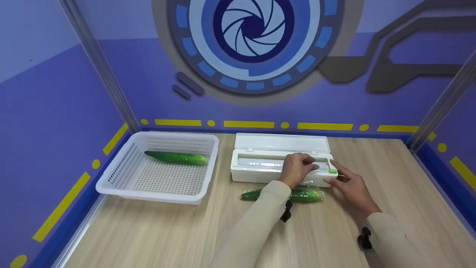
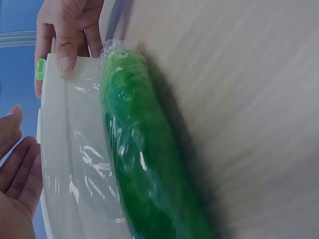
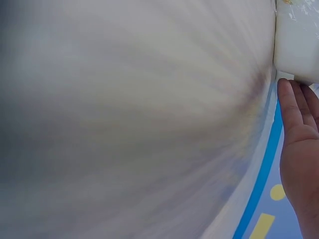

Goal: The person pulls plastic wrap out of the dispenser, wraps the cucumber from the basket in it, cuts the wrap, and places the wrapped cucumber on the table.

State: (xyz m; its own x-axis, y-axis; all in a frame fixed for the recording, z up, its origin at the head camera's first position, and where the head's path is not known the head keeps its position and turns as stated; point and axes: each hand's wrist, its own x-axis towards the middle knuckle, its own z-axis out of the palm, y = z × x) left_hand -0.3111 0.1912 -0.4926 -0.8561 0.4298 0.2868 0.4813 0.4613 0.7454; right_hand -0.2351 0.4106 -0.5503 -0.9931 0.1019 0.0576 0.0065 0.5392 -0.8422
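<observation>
In the head view a white cling film dispenser (image 1: 245, 175) lies with its lid (image 1: 282, 142) raised, a film roll (image 1: 256, 163) inside. My left hand (image 1: 294, 168) is over the roll's right part, thumb and fingertips bent and apart. My right hand (image 1: 351, 186) grips the dispenser's right end, thumb on the front face and fingers behind, beside a green slider (image 1: 332, 171). A film-wrapped cucumber (image 1: 306, 194) lies along the front, partly hidden by my left forearm. The left wrist view shows shiny film (image 2: 89, 164) over the dispenser's front, beside that cucumber.
A white perforated basket (image 1: 128, 191) stands on the table's left with another cucumber (image 1: 178, 158) in it. The wooden table (image 1: 163, 230) meets a blue printed wall (image 1: 260, 109) behind the dispenser.
</observation>
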